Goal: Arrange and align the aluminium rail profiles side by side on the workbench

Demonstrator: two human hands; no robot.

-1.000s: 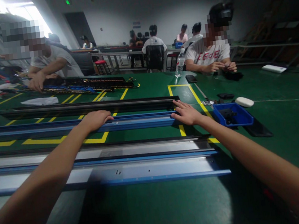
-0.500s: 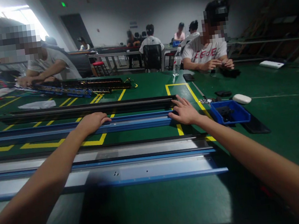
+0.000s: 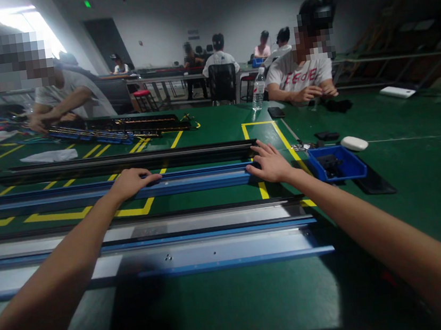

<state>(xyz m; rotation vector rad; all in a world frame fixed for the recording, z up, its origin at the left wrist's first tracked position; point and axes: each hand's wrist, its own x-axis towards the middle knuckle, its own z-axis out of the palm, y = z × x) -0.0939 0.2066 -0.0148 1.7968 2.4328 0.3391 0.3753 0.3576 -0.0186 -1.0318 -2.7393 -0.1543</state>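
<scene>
A long blue metal rail [image 3: 202, 180] lies across the green table. My left hand [image 3: 132, 184] is closed over it, thumb along the top and the other fingers partly hidden behind. At the rail's right end is my right hand [image 3: 272, 163], fingers spread, thumb at the blue rail and fingertips against the end of a long black rail [image 3: 155, 159]. That black rail lies just beyond and parallel. Nearer to me are a silver rail with black edges [image 3: 211, 220] and a wider silver rail with blue edges [image 3: 247, 248], which has small holes.
A blue bin [image 3: 339, 164] with black parts stands to the right, beside a white rounded object [image 3: 354, 143]. Farther back are a water bottle [image 3: 258, 90], a phone [image 3: 276, 112] and a wired assembly [image 3: 120, 130]. Two co-workers sit across the green table [image 3: 414, 173].
The view has shifted slightly, so things appear a little farther left. Both hands keep almost the same places at the rails.
</scene>
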